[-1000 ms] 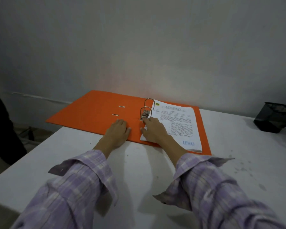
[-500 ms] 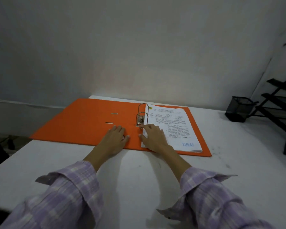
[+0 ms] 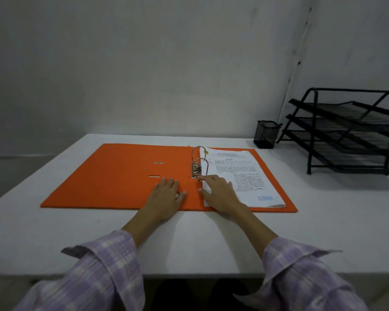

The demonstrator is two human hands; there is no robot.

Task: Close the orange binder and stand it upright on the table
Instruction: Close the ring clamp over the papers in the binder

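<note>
- White table (image 3: 323, 221) against plain grey wall; black mesh pen cup (image 3: 266, 134) and black 3-tier letter tray (image 3: 350, 131) at far right.
- Orange binder (image 3: 112, 176) lies flat and fully open, centre of table.
- Paper stack (image 3: 240, 173) on binder's right half, threaded on metal rings (image 3: 199, 162).
- Left hand (image 3: 166, 199): flat on cover, fingers spread, gripping nothing.
- Right hand (image 3: 220, 194): flat on paper's near-left corner, index finger extended toward lever mech, gripping nothing.

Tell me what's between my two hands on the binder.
Head view: only bare orange binder cover lies between the left hand and right hand; the metal ring clip stands just beyond the gap.
</note>
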